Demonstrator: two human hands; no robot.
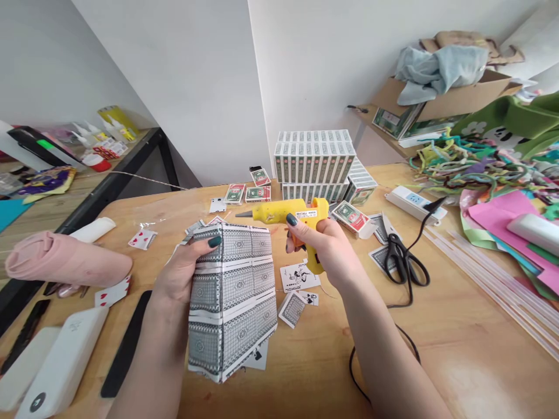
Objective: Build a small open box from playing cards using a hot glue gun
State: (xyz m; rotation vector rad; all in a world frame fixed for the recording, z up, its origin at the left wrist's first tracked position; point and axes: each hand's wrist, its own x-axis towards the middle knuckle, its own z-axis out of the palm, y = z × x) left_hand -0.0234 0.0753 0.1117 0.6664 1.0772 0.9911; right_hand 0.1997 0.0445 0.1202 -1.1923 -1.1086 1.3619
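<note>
Card structure, location: the panelled playing-card structure (240, 285) is in front of the person, tilted, above the wooden table (314, 361); whether its lower edge rests there, cannot tell.
Left hand: the left hand (177, 276) grips the structure's upper left part, thumb over the patterned face; the other fingers are hidden behind it.
Right hand: the right hand (329, 244) is wrapped around the handle of a yellow hot-glue gun (282, 211), thumb on the body near the orange trigger (297, 240). Whether the trigger is squeezed, cannot tell.
Hands, spacing: apart, one each side of the work.
Nozzle: the metal nozzle (244, 215) points left, just beyond the structure's upper edge; contact not evident.
Structure, weight and stiffness (judged): light; stiffer along the folded ridge, likely to flex across flat panels and at the pale seams between rows.
Structure, surface (judged): coated card, somewhat slippery; creases and dents under a hard pinch.
Structure, hold (judged): broad, light grip near the ridge, several panels supported; keep fingers off fresh glue and seams.
Glue gun, hold (judged): rigid, modest weight; handle only, nozzle presumably hot.
Nearby: backs-up playing card (292, 309) and joker card (300, 276) right of the structure; black-handled scissors (399, 259) beyond the right hand.
</note>
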